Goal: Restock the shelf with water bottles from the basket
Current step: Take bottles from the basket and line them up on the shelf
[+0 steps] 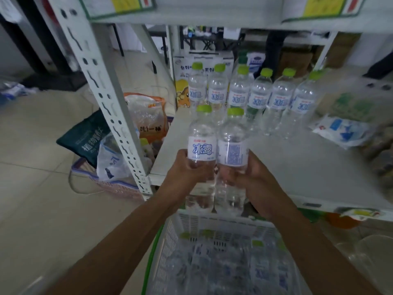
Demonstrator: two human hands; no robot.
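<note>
Left hand (pixel 187 173) is gripping one bottle (pixel 201 143), right hand (pixel 253 175) another bottle (pixel 232 150); fingers are wrapping low on each body, likely keeping caps up for upright placement. Both are hanging touching, side by side, over the shelf (pixel 297 167) front edge, above the basket (pixel 212 252). Row of bottles (pixel 260 99) is standing at the back, so front space looks like the target.

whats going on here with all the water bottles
A person is restocking a shelf with green-capped water bottles. The left hand grips a first bottle and the right hand grips a second bottle. They are side by side, raised above the basket and not yet set on the shelf. A row of bottles stands further back on it, and more lie in the basket.
</note>
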